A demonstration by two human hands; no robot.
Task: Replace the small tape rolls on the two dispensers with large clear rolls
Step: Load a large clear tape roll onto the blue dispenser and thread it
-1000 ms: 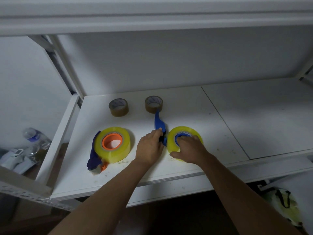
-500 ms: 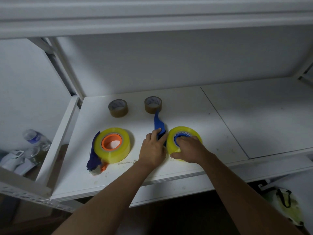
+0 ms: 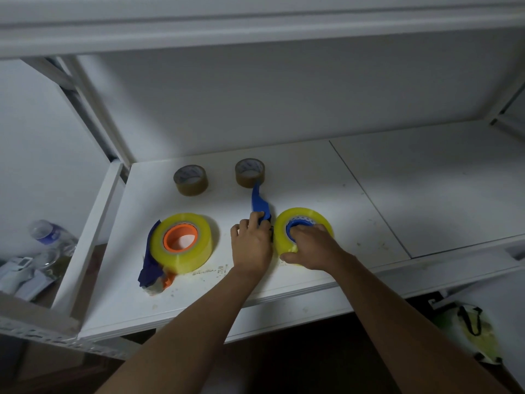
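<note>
Two large clear rolls lie flat on the white shelf (image 3: pixel 284 177), each seated on a dispenser. The left roll (image 3: pixel 181 242) sits on the orange hub (image 3: pixel 180 238) of the left dispenser (image 3: pixel 152 265), whose dark blue body shows at the roll's left and front edges. The right roll (image 3: pixel 302 223) sits on the blue hub (image 3: pixel 298 224) of the right dispenser (image 3: pixel 260 204), whose blue handle runs back from the gap between the two hands toward the rear of the shelf. The left hand (image 3: pixel 251 245) lies just left of the right roll, its fingers curled round the near part of that handle. The right hand (image 3: pixel 311 248) rests on top of the right roll, its fingers bent over the hub and its thumb pressed against the roll's front wall, so that the hand grips the roll. Two small brown rolls stand at the rear of the shelf, apart from each other: the left small roll (image 3: pixel 190 180) behind the left roll, and the right small roll (image 3: pixel 250 172) just beyond the tip of the blue handle; whether tip and roll touch cannot be told. Below the shelf's left end lies a plastic bottle (image 3: pixel 48 234), and at lower right a yellow-green bag (image 3: pixel 468 334).
</note>
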